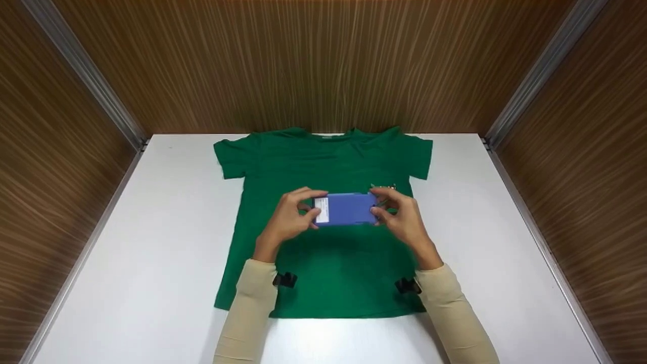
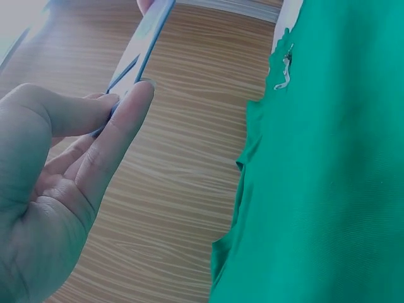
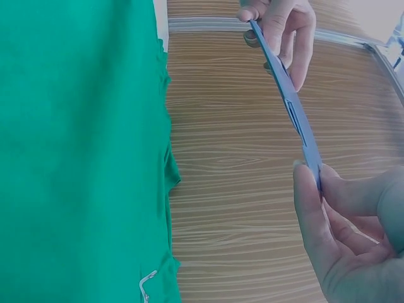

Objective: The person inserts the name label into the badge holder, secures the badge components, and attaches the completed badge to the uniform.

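Between both hands a thin, flat blue rectangular case [image 1: 349, 209] is held lengthwise above a green T-shirt [image 1: 338, 273]. My left hand [image 1: 293, 215] pinches its left end between thumb and fingers, beside a white label [image 1: 324, 209]. At the opposite end, my right hand [image 1: 406, 220] pinches the case the same way. The right wrist view shows the case [image 3: 295, 107] nearly edge-on, with a narrow slot along its side. Seen from the left wrist, the case [image 2: 142, 50] is tilted, with fingertips at its lower end.
Beneath the hands the shirt lies spread on a white table [image 1: 167, 242], collar toward the back panel [image 1: 323, 65]. Wood-grain side walls [image 1: 55, 151] enclose the table left and right. A small pale mark [image 2: 285, 72] shows on the shirt's chest.
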Motion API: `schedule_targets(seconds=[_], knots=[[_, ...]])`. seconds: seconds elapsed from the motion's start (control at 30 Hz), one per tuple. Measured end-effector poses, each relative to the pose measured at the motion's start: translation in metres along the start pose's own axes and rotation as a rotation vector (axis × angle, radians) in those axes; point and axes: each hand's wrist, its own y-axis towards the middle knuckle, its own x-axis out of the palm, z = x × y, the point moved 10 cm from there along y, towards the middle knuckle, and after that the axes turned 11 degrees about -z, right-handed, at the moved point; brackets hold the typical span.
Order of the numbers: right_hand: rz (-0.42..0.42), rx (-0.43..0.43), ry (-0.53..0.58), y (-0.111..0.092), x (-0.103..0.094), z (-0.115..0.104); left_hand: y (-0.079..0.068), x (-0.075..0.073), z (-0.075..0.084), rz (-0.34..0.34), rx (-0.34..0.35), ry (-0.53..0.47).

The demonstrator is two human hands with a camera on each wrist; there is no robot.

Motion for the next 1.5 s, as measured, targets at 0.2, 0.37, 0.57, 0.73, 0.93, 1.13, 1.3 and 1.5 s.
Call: schedule_targets(seconds=[0.2, 0.37, 0.57, 0.73, 0.93, 1.13, 1.3, 1.5], knots=[[0.0, -0.015, 0.003, 0.0001, -0.0004, -0.0015, 0.0003, 0.0, 0.002, -0.005, -0.001, 0.007], [0.0, -0.028, 0.014, -0.0006, -0.0009, -0.0029, 0.0009, 0.0005, 0.0031, -0.011, 0.005, 0.003], [-0.005, -0.045, 0.025, -0.0016, -0.0005, -0.0051, 0.0009, 0.0001, 0.0049, -0.01, 0.013, 0.001], [-0.014, -0.034, 0.042, -0.0017, 0.0013, -0.0039, 0.001, -0.0001, 0.0048, -0.009, 0.014, 0.007], [-0.007, -0.037, 0.032, -0.002, 0.0024, -0.0047, 0.0004, -0.0004, 0.0054, -0.006, 0.01, 0.021], [-0.01, -0.045, 0.045, -0.0021, 0.0038, -0.0053, -0.0001, 0.0, 0.0044, -0.004, 0.001, 0.014], [0.004, -0.041, 0.031, -0.0018, 0.0045, -0.0059, -0.0007, 0.0001, 0.0043, 0.0, 0.005, 0.02], [0.002, -0.038, 0.02, -0.0016, 0.0064, -0.0061, -0.001, 0.0009, 0.0051, -0.003, 0.012, 0.037]])
